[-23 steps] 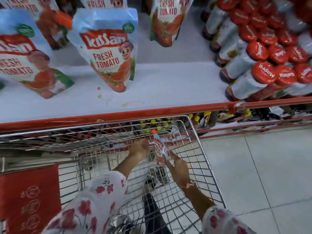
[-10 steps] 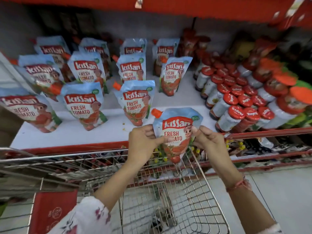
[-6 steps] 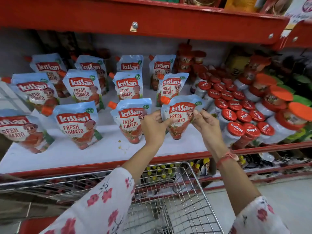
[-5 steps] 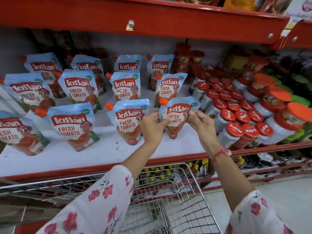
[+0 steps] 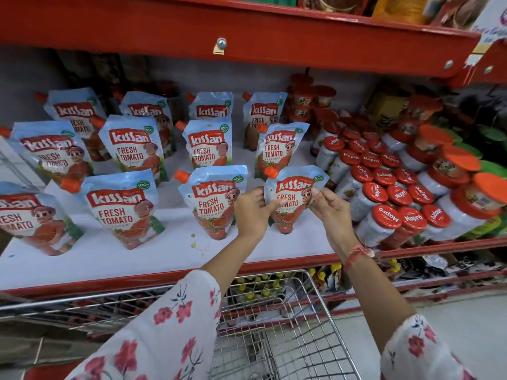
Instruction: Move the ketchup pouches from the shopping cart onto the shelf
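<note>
A light-blue Kissan ketchup pouch (image 5: 293,196) with an orange cap stands upright on the white shelf (image 5: 164,256), at the right end of the front row. My left hand (image 5: 253,212) grips its left edge and my right hand (image 5: 330,209) pinches its right edge. Several more pouches of the same kind stand in rows to the left and behind, the nearest (image 5: 212,200) right beside my left hand. The wire shopping cart (image 5: 307,333) is below my arms; its inside is mostly hidden by my sleeves.
Red-capped Mapro jars (image 5: 392,198) crowd the shelf just right of the held pouch. Bigger orange-lidded jars (image 5: 461,171) stand further right. A red upper shelf (image 5: 247,37) overhangs. A yellowish stain (image 5: 199,244) marks the shelf front. The tiled floor is at lower right.
Both hands lifted the pouch out of the cart, carried it up and forward over the shelf edge, and lowered it until its base rests on the shelf beside the front-row pouch.
</note>
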